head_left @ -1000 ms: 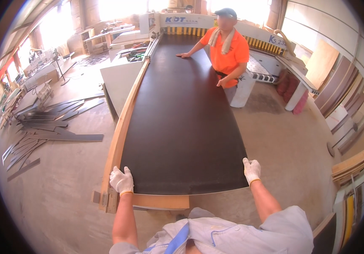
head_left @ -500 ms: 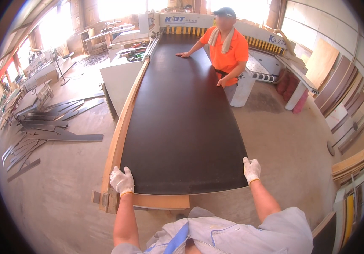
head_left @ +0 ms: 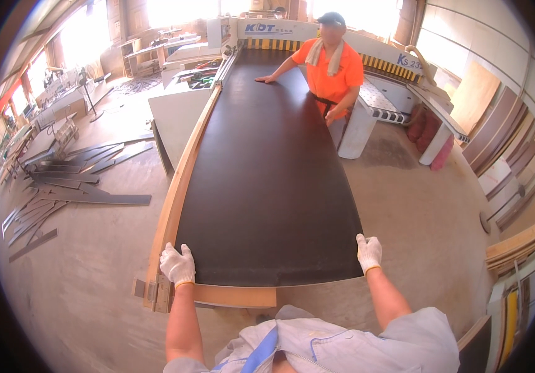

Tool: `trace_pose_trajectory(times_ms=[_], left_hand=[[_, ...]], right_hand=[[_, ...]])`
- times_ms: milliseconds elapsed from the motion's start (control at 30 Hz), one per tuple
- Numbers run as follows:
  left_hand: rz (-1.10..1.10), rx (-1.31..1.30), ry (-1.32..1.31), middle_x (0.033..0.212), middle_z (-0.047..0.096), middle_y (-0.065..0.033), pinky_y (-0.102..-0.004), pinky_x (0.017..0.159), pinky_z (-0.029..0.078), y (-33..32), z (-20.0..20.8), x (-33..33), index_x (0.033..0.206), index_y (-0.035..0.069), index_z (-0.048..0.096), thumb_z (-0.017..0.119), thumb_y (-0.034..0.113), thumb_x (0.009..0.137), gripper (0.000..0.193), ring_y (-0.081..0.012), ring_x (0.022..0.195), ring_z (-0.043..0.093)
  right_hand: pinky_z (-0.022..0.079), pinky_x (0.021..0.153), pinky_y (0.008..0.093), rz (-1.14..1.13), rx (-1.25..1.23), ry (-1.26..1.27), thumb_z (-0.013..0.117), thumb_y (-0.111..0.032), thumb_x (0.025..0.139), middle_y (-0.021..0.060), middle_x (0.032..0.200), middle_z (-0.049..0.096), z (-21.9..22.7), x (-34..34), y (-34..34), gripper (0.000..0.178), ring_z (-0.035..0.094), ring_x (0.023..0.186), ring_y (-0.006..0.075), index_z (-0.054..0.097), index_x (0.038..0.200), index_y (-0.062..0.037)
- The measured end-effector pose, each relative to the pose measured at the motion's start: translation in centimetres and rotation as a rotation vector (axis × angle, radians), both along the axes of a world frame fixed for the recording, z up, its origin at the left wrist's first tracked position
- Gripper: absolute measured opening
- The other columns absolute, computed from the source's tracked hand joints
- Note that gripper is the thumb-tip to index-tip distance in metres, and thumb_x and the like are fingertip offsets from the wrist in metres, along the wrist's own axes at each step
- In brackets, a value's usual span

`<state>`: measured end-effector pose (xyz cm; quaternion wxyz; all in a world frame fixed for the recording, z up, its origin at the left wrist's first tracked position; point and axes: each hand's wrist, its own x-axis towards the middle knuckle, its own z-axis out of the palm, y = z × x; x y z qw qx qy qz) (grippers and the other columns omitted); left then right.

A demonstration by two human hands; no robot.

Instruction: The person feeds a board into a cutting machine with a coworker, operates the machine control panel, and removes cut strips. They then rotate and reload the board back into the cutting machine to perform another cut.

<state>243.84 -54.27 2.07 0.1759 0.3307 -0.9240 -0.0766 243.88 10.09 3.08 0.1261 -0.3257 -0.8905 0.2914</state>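
A long, dark brown flat panel (head_left: 267, 193) stretches away from me to a big cutting machine (head_left: 280, 31) at the back. In a white knit glove, my left hand (head_left: 178, 263) grips the panel's near left corner, thumb on top and the fingers partly hidden at the edge. My right hand (head_left: 369, 252), gloved alike, is closed on the right edge near the other corner. Along the panel's left side runs a wooden rail (head_left: 174, 211) with a metal fitting at its near end. Under the near edge a light wooden board (head_left: 236, 296) shows.
A co-worker (head_left: 336, 71) in an orange shirt stands at the panel's far right, one hand flat on it. Dark offcut strips (head_left: 87, 193) lie on the floor at left. White machine tables (head_left: 392, 102) stand at far right; boards (head_left: 522, 242) lean along the right wall.
The co-worker's body and lower hand have shifted slightly. My hands keep their grip on the panel, and the whole view has moved only a little.
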Motion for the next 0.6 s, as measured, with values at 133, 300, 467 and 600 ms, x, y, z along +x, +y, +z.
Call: trace_pose_trajectory(times_ms=[133,300,467,600], left_hand=[[-0.006,0.04,-0.056,0.127,0.083,-0.0242,-0.055,0.103,0.066,1.0,0.7,-0.7,0.146,-0.001,0.074,0.079,0.047,0.108,0.061,-0.0432,0.119,0.08],[0.063,0.095,-0.07,0.134,0.082,-0.0257,-0.0567,0.109,0.065,0.8,0.3,-0.3,0.149,-0.002,0.073,0.077,0.047,0.11,0.062,-0.0449,0.127,0.079],[0.137,0.059,-0.025,0.137,0.081,-0.0258,-0.056,0.11,0.064,3.0,1.0,-1.1,0.146,-0.002,0.073,0.072,0.048,0.114,0.059,-0.0449,0.13,0.078],[0.161,0.03,-0.031,0.137,0.082,-0.0262,-0.0569,0.111,0.063,5.4,1.4,-3.0,0.145,-0.001,0.074,0.07,0.049,0.115,0.058,-0.0451,0.128,0.077]], right_hand=[[0.062,0.106,0.0552,0.012,-0.054,0.011,0.083,-0.056,0.106,0.0307,0.12,0.086,0.1,0.4,1.0,0.064,0.082,0.12,0.0482,0.08,0.124,0.0055],[0.061,0.108,0.0462,0.175,-0.279,-0.17,0.084,-0.057,0.11,0.0255,0.131,0.085,0.8,1.6,2.6,0.074,0.081,0.124,0.0324,0.08,0.137,0.0115],[0.062,0.102,0.0428,0.251,-0.751,-0.241,0.078,-0.06,0.116,0.0181,0.125,0.085,-0.6,2.2,5.4,0.076,0.079,0.113,0.0266,0.079,0.132,0.0144],[0.062,0.087,0.0418,0.286,-0.89,-0.206,0.077,-0.057,0.118,0.0126,0.109,0.083,-4.1,1.5,9.7,0.067,0.076,0.098,0.0223,0.082,0.122,0.0092]])
